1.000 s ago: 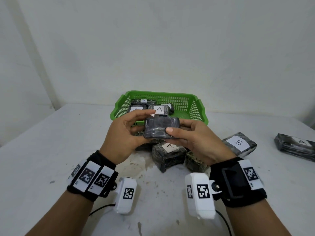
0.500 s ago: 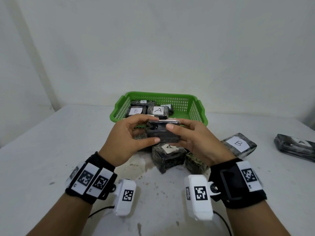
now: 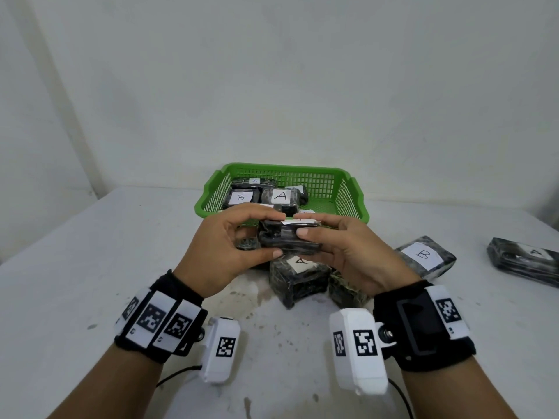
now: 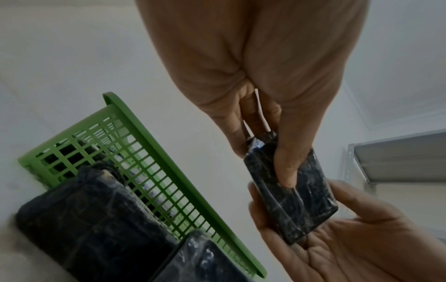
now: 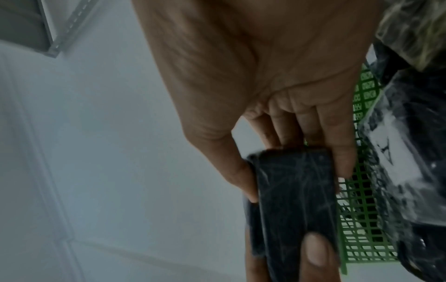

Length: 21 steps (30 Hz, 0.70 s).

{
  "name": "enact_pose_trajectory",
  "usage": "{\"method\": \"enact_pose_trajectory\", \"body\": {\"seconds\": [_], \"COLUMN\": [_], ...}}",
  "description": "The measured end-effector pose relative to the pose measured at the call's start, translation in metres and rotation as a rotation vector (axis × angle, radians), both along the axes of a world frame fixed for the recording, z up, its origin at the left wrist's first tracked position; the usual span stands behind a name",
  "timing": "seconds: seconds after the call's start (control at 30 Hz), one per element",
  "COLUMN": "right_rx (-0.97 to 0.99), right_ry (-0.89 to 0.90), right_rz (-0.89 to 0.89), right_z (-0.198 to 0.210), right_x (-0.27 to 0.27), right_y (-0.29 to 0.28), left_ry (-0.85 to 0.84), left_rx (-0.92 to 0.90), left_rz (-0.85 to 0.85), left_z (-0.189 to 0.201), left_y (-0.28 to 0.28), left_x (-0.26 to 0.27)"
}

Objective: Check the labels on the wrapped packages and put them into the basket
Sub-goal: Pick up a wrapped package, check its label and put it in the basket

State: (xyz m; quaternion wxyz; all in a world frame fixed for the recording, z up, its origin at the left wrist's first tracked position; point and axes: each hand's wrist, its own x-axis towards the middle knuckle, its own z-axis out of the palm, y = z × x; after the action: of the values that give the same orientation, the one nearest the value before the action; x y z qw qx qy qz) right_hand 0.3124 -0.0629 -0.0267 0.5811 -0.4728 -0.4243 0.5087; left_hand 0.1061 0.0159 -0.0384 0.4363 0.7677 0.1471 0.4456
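Observation:
Both hands hold one small dark wrapped package (image 3: pixel 287 240) above the table, in front of the green basket (image 3: pixel 352 193). My left hand (image 3: pixel 230 246) pinches its left end, thumb underneath and fingers on top. My right hand (image 3: pixel 341 252) grips its right end. A white label edge (image 3: pixel 298 222) shows on the package's top face; its letter is hidden. The left wrist view shows the package (image 4: pixel 292 192) between my thumb and fingers, and the right wrist view shows the same package (image 5: pixel 294 194). Several labelled packages lie in the basket.
More wrapped packages lie on the white table (image 3: pixel 90 267): one marked A (image 3: pixel 298 276) below my hands, an unlabelled one (image 3: pixel 344 290) beside it, one marked B (image 3: pixel 423 258) to the right, another (image 3: pixel 526 261) at the far right. A wall stands behind the basket.
The package has been tipped between both hands so that its top face with the white label edge now shows. The hands stay at about the same place in front of the basket.

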Motion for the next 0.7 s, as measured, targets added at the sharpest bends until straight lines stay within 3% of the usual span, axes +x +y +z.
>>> {"method": "enact_pose_trajectory", "body": {"seconds": [0.47, 0.7], "right_rx": [0.044, -0.112], "right_ry": [-0.131, -0.040], "right_rz": [-0.066, 0.120], "right_z": [-0.0013, 0.0049], "right_x": [-0.0043, -0.0012], "right_y": [0.0004, -0.0057], "left_ry": [-0.008, -0.007], "left_rx": [0.025, 0.071], "left_rz": [0.009, 0.059], "left_z": [-0.0005, 0.0003], "left_y": [-0.0016, 0.0012], "left_x": [0.0015, -0.0016]}}
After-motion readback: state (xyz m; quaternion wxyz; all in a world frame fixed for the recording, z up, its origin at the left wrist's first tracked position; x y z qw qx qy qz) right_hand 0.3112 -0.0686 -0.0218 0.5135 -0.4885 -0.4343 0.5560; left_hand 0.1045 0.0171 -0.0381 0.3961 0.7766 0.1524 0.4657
